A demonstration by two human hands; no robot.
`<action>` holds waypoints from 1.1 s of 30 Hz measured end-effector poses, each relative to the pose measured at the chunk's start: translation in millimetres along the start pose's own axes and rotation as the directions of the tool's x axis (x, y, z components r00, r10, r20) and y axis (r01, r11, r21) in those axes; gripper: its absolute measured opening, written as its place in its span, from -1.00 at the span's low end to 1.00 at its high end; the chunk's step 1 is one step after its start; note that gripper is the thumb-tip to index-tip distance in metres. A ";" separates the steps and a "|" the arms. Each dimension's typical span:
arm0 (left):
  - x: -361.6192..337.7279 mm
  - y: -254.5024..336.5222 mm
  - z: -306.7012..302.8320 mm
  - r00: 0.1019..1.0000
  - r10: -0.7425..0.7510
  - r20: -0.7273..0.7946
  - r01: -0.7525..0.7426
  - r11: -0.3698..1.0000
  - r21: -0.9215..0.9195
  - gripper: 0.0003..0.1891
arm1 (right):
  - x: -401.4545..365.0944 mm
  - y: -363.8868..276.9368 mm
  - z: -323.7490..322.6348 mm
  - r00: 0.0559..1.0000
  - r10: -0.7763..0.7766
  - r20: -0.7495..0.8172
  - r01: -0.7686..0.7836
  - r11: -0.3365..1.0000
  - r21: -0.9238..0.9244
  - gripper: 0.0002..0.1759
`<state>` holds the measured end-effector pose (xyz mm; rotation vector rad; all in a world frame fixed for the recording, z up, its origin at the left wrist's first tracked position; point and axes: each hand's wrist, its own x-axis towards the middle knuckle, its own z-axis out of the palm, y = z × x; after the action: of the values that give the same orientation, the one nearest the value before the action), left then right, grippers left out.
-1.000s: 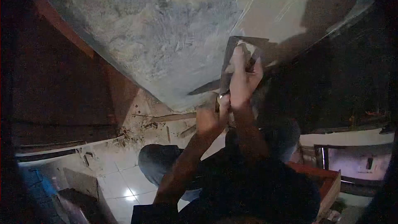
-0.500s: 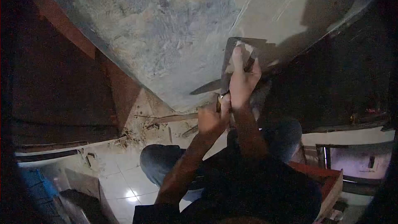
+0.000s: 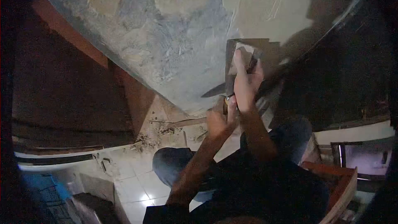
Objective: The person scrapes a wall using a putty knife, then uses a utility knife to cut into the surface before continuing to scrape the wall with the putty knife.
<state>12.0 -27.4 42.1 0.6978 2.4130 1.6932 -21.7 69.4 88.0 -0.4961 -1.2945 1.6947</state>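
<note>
My right hand (image 3: pixel 247 86) is closed round a flat, rectangular trowel (image 3: pixel 233 67), its thumb stretched along the pale face. The trowel lies up against a large patchy grey and cream plastered surface (image 3: pixel 178 54), close to its lower right edge. Just below, my left hand (image 3: pixel 220 121) wraps round a yellowish handle (image 3: pixel 225 107) with a bright metal collar, its thumb pointing up beside my right wrist. That looks like a putty knife; its blade merges with the dark trowel and shadow. A pointed dark shadow (image 3: pixel 213 90) falls on the plaster left of the tools.
Crumbs and debris (image 3: pixel 151 139) lie on the pale tiled floor (image 3: pixel 128 182) under the surface's corner. A thin wooden strip (image 3: pixel 186 122) runs beside them. An orange-red box edge (image 3: pixel 342 188) is at lower right, blue material (image 3: pixel 43 191) at lower left. My knees are bent below my arms.
The whole view has shifted, so everything sits slightly further right and lower. Both hands keep their grips, now slightly nearer the plastered surface's lower corner.
</note>
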 end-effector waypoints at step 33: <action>1.8 5.6 6.9 0.990 0.136 -0.021 -0.130 0.974 0.183 -0.51 | 16.1 -6.9 -5.3 0.996 0.020 0.088 -0.008 0.990 -0.143 -0.57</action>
<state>14.6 -19.1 45.0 0.8802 2.6234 1.5537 -22.9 86.0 95.7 -0.5184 -1.4872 1.6596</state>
